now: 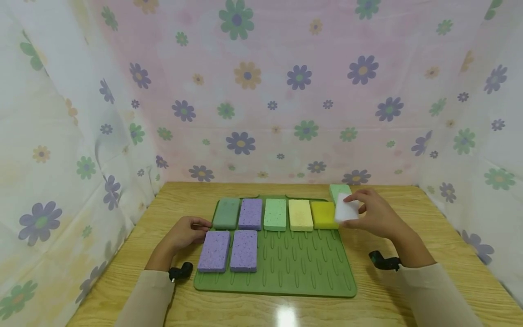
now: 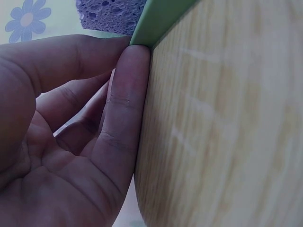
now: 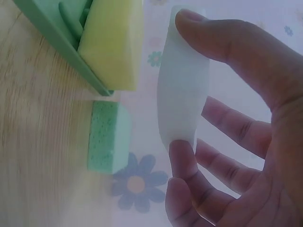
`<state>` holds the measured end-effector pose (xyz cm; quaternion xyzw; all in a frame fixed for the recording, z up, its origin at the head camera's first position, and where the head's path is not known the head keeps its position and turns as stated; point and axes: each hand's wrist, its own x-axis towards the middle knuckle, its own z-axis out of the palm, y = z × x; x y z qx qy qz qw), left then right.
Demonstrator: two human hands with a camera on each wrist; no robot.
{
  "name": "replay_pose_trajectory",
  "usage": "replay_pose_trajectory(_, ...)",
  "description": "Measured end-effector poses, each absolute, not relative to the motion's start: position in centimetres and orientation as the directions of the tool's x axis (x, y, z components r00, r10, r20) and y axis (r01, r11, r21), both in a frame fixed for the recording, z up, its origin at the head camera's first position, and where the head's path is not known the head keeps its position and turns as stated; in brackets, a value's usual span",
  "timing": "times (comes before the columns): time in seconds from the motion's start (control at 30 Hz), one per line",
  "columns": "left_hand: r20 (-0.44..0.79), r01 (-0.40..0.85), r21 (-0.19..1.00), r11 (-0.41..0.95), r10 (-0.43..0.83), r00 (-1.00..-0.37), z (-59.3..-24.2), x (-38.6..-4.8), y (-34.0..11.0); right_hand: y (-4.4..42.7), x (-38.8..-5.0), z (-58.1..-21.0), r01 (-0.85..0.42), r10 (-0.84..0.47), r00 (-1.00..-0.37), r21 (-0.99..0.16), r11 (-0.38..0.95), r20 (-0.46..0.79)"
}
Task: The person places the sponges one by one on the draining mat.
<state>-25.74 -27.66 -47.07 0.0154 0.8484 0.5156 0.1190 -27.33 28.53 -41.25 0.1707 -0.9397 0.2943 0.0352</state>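
Observation:
My right hand [image 1: 373, 213] pinches a white sponge [image 1: 346, 209] by its edges, between the thumb and fingertips. In the right wrist view this white sponge [image 3: 182, 85] is off the table, bowed slightly. Just behind it, a light green sponge [image 1: 340, 190] stays on the table beyond the mat's back right corner. My left hand [image 1: 185, 234] has its thumb and a fingertip together at the left rim of a green ridged mat [image 1: 302, 263], pinching the rim in the left wrist view. Two purple sponges [image 1: 214, 252] lie on the mat near that hand.
Along the mat's back row lie a grey-green sponge [image 1: 226, 213], a purple sponge [image 1: 250, 214], a light green sponge [image 1: 275, 215], a pale yellow sponge [image 1: 300, 215] and a bright yellow sponge [image 1: 324, 215]. Flowered cloth [image 1: 269, 150] surrounds the wooden table [image 1: 408, 290] on three sides.

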Motion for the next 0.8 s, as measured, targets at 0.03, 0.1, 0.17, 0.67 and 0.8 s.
replay_pose_trajectory(0.03,-0.186,-0.096,0.878,0.470,0.149,-0.971,-47.1,-25.7,-27.7,28.4,-27.3,-41.2,-0.340,-0.300,-0.940,-0.543,0.768,0.164)
replay_pose_trajectory(0.1,-0.185,-0.094,0.876,0.472,0.149,-0.971,-47.1,-25.6,-27.7,28.1,-27.2,-41.2,-0.343,-0.303,-0.939,-0.545,0.765,0.165)
replay_pose_trajectory(0.17,-0.185,-0.095,0.878,0.470,0.149,-0.971,-47.2,-25.6,-27.7,27.8,-27.2,-41.2,-0.356,-0.313,-0.934,-0.545,0.759,0.173)
replay_pose_trajectory(0.67,-0.178,-0.080,0.878,0.473,0.165,-0.970,-47.3,-26.1,-27.7,24.9,-27.1,-42.1,-0.451,-0.416,-0.890,-0.494,0.743,0.187)
replay_pose_trajectory(0.8,-0.186,-0.091,0.876,0.473,0.157,-0.970,-47.2,-26.0,-27.7,23.9,-27.0,-42.2,-0.455,-0.430,-0.886,-0.509,0.731,0.174)
